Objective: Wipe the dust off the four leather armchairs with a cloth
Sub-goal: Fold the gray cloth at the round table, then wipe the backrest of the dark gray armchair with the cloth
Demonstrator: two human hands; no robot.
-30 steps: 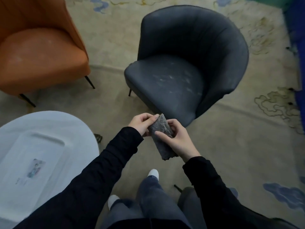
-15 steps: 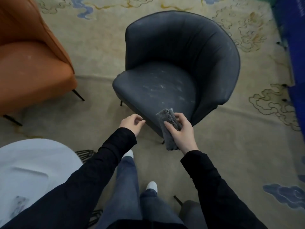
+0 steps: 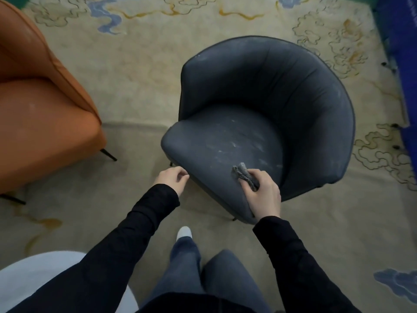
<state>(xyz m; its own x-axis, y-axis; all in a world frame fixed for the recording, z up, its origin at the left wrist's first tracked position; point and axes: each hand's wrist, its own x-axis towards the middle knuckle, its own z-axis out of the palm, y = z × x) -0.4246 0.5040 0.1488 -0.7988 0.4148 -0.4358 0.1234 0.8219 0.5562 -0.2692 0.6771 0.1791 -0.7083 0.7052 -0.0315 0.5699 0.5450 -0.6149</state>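
Note:
A dark grey leather armchair point(image 3: 266, 105) stands in front of me, its seat marked with pale dust streaks. My right hand point(image 3: 262, 195) grips a folded grey cloth point(image 3: 242, 175) and holds it down on the front right part of the seat. My left hand point(image 3: 172, 179) hovers with loosely curled fingers beside the seat's front left edge and holds nothing. An orange leather armchair point(image 3: 42, 123) stands to the left, partly cut off by the frame.
A round white table point(image 3: 33, 272) sits at the lower left, close to my left arm. A patterned beige carpet point(image 3: 135, 82) covers the floor. Something blue point(image 3: 404, 64) runs along the right edge. My legs and a white shoe point(image 3: 184, 232) are below.
I have stepped closer to the grey armchair. My left hand let go of the cloth, and my right hand carried it forward and set it on the seat.

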